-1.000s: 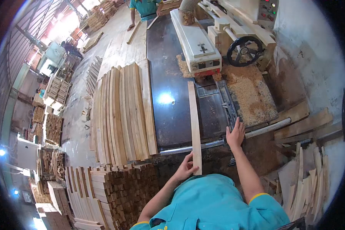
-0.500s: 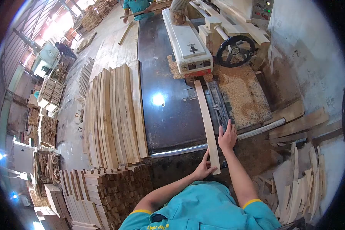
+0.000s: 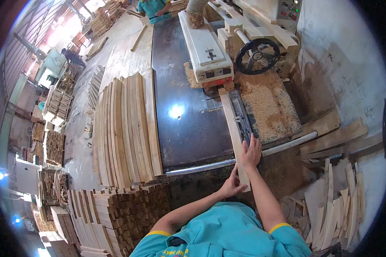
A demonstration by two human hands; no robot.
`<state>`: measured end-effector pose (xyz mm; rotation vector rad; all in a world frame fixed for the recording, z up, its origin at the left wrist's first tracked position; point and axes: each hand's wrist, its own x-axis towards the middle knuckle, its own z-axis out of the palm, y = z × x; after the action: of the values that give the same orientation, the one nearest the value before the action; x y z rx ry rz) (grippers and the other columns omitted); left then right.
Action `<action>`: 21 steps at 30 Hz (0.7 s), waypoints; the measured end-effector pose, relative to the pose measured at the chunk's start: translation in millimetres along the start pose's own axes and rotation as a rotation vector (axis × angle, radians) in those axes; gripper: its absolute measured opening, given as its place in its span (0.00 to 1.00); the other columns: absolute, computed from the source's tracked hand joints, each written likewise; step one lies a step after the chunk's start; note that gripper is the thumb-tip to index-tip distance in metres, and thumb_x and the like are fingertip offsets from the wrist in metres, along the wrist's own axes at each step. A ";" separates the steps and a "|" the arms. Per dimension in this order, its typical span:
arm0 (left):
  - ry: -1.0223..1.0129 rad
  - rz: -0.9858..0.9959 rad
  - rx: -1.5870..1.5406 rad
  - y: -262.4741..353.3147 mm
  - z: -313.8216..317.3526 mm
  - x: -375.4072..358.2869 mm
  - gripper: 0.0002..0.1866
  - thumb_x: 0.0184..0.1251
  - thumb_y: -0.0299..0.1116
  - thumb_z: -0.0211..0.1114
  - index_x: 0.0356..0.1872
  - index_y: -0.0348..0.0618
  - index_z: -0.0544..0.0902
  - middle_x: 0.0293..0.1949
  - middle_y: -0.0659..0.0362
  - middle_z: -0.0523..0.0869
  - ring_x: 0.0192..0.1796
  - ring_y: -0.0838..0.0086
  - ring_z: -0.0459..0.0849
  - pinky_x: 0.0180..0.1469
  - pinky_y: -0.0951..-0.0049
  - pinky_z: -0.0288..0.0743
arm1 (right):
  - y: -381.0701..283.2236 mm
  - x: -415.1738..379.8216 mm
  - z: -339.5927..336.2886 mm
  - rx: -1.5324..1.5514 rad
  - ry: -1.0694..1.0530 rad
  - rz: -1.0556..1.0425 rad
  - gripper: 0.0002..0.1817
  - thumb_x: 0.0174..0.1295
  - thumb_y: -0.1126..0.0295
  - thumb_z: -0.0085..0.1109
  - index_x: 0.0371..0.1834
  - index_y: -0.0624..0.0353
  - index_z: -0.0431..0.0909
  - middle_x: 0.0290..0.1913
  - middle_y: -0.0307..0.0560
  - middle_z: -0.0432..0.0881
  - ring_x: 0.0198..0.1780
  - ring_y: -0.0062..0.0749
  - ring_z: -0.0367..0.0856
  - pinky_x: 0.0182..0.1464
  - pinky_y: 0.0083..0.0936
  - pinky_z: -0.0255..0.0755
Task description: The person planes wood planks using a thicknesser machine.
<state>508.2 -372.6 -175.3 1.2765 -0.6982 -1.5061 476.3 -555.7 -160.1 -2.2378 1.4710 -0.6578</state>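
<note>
Our left hand (image 3: 231, 185) pushes the near end of the strip (image 3: 233, 128), right hand (image 3: 250, 153) flat on it. Its far tip's just reaching the cutter housing (image 3: 206, 51), so we'd say barely started; a stack of strips (image 3: 124, 128) waits on the tabletop (image 3: 180, 132).

Both bare forearms reach forward from teal short sleeves. The left hand (image 3: 232, 185) is bent at the wrist, fingers curled, thumb raised. The right hand (image 3: 250, 153) lies flat, palm down, fingers stretched ahead, just beyond the left.
</note>
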 end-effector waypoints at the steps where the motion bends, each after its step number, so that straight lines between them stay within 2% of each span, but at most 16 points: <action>1: 0.084 0.070 0.323 7.0 1.5 -3.3 0.64 0.65 0.37 0.79 0.86 0.47 0.33 0.59 0.42 0.79 0.55 0.60 0.83 0.54 0.60 0.82 | 0.5 -0.5 -0.3 0.001 0.003 -0.004 0.34 0.79 0.48 0.48 0.79 0.59 0.65 0.67 0.62 0.74 0.72 0.60 0.70 0.73 0.53 0.65; 2: 0.166 0.142 0.646 14.0 3.5 -6.3 0.70 0.58 0.45 0.84 0.85 0.39 0.34 0.61 0.39 0.75 0.58 0.55 0.80 0.58 0.56 0.81 | 0.4 -0.6 -0.2 -0.001 0.005 -0.003 0.34 0.79 0.48 0.48 0.79 0.59 0.65 0.67 0.62 0.74 0.72 0.60 0.70 0.73 0.53 0.65; 3: 0.164 0.142 0.644 14.2 5.7 -9.5 0.70 0.58 0.45 0.84 0.85 0.39 0.34 0.61 0.39 0.75 0.58 0.55 0.80 0.58 0.56 0.81 | 1.1 -1.1 1.4 -0.001 0.027 -0.019 0.34 0.79 0.48 0.49 0.79 0.59 0.65 0.67 0.62 0.75 0.71 0.60 0.70 0.73 0.53 0.65; 5: 0.164 0.247 0.879 14.3 11.5 -15.9 0.80 0.43 0.56 0.89 0.83 0.28 0.37 0.68 0.34 0.64 0.67 0.42 0.69 0.71 0.49 0.70 | 3.8 -0.9 3.4 -0.003 0.050 -0.036 0.33 0.79 0.49 0.49 0.78 0.60 0.66 0.67 0.62 0.75 0.71 0.60 0.70 0.73 0.53 0.65; 6: 0.130 0.217 0.919 14.3 14.0 -16.4 0.82 0.42 0.60 0.88 0.81 0.23 0.35 0.69 0.32 0.62 0.71 0.38 0.64 0.75 0.47 0.66 | 4.5 -0.4 3.5 0.016 0.050 -0.042 0.33 0.79 0.49 0.49 0.78 0.60 0.66 0.66 0.62 0.75 0.71 0.60 0.70 0.73 0.54 0.64; 7: 0.130 0.217 0.916 14.7 15.1 -15.5 0.82 0.42 0.60 0.88 0.81 0.23 0.35 0.69 0.32 0.62 0.71 0.38 0.64 0.75 0.47 0.66 | 5.2 -0.1 3.7 0.035 0.049 -0.049 0.33 0.79 0.48 0.49 0.78 0.60 0.67 0.66 0.62 0.75 0.71 0.60 0.70 0.73 0.54 0.64; 9: 0.138 0.248 1.071 12.3 17.0 -12.2 0.80 0.43 0.58 0.87 0.80 0.20 0.36 0.68 0.31 0.62 0.71 0.37 0.64 0.75 0.48 0.66 | 5.2 -0.4 3.8 0.033 0.051 -0.048 0.33 0.79 0.48 0.49 0.78 0.60 0.67 0.66 0.62 0.75 0.71 0.60 0.70 0.72 0.54 0.64; 13: 0.160 0.240 1.067 8.8 16.4 -4.3 0.78 0.45 0.55 0.86 0.79 0.17 0.37 0.69 0.31 0.62 0.70 0.36 0.64 0.75 0.47 0.65 | 2.1 -0.8 0.8 0.044 0.025 -0.029 0.34 0.79 0.47 0.48 0.78 0.60 0.66 0.67 0.61 0.74 0.72 0.58 0.69 0.73 0.53 0.63; 19: 0.162 0.275 1.012 26.7 2.9 5.2 0.72 0.48 0.53 0.85 0.78 0.17 0.43 0.67 0.31 0.65 0.68 0.36 0.66 0.74 0.44 0.65 | -0.3 1.5 -2.5 0.032 -0.026 -0.008 0.34 0.79 0.47 0.47 0.79 0.60 0.65 0.68 0.60 0.73 0.72 0.56 0.68 0.73 0.52 0.61; 21: 0.202 0.338 1.065 30.2 -3.2 10.9 0.69 0.47 0.52 0.84 0.77 0.16 0.48 0.64 0.33 0.68 0.66 0.39 0.69 0.73 0.48 0.67 | -2.6 0.5 -3.3 0.018 -0.031 0.002 0.35 0.79 0.47 0.47 0.79 0.60 0.64 0.68 0.60 0.72 0.72 0.57 0.68 0.73 0.52 0.61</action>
<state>521.4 -392.3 -153.4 1.9022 -1.5916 -0.6664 476.5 -555.3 -155.9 -2.2223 1.4466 -0.6308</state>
